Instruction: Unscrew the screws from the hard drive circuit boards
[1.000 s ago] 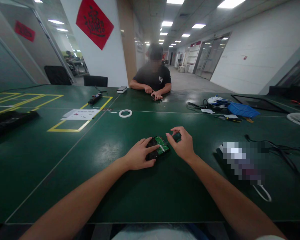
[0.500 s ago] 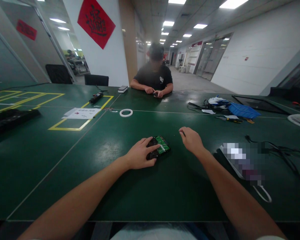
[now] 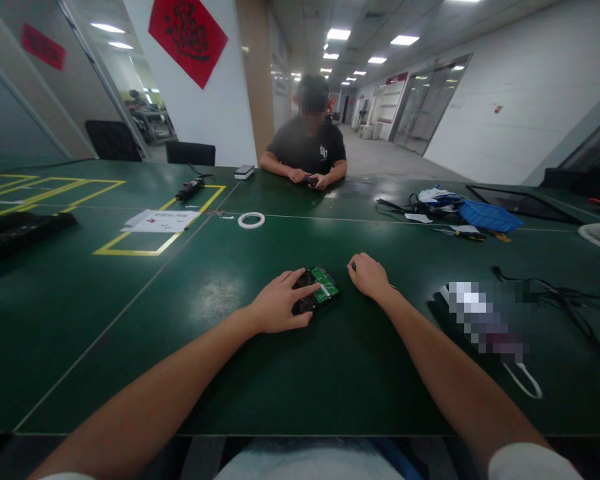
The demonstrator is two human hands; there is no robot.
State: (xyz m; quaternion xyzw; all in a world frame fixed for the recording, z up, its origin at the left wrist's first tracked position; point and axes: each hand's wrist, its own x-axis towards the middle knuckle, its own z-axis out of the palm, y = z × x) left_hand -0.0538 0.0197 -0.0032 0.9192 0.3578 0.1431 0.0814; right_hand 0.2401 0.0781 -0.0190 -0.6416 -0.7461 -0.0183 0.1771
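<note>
A hard drive lies on the green table with its green circuit board facing up. My left hand holds it from the left, thumb along the near edge and fingers spread over the black part and onto the board. To the right of the drive, apart from it, my right hand is closed just over the table. A small dark bit shows at its fingertips and a thin tip sticks out beside the wrist; the kind of thing held is hidden.
A white tape roll and paper sheets lie to the left. At right are a blue basket, pliers, black cables and a blurred-out device with a white strap. Across the table sits a person handling something small.
My right hand has moved a little left, nearer the drive, and its fingers have curled in more. The left hand and the drive stay together. The camera has tilted slightly.
</note>
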